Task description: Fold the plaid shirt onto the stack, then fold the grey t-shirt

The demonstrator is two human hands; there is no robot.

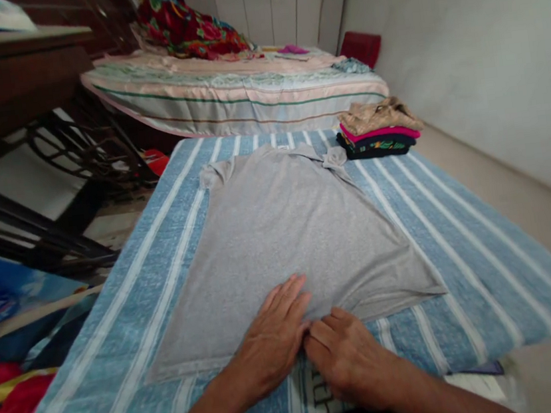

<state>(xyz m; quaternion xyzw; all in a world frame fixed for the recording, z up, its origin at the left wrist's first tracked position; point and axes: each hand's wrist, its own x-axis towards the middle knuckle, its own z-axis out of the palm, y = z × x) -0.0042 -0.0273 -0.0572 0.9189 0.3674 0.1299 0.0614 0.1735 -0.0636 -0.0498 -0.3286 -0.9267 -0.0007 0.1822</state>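
Observation:
A grey T-shirt (279,233) lies spread flat on the striped blue cloth, its collar away from me and its hem towards me. My left hand (276,334) rests on the shirt near the middle of the hem, fingers stretched out and palm down. Right beside it, my right hand (347,355) has its fingers curled and pinches the hem. Both sleeves look bunched at the far corners. Some creases run through the shirt's lower right part.
The striped blue cloth (158,274) covers the surface under the shirt. Folded clothes (381,143) are stacked at its far right corner. Beyond is a bed (242,100) with a red floral blanket (188,29). A treadle table (13,78) stands left; a wall (478,54) rises right.

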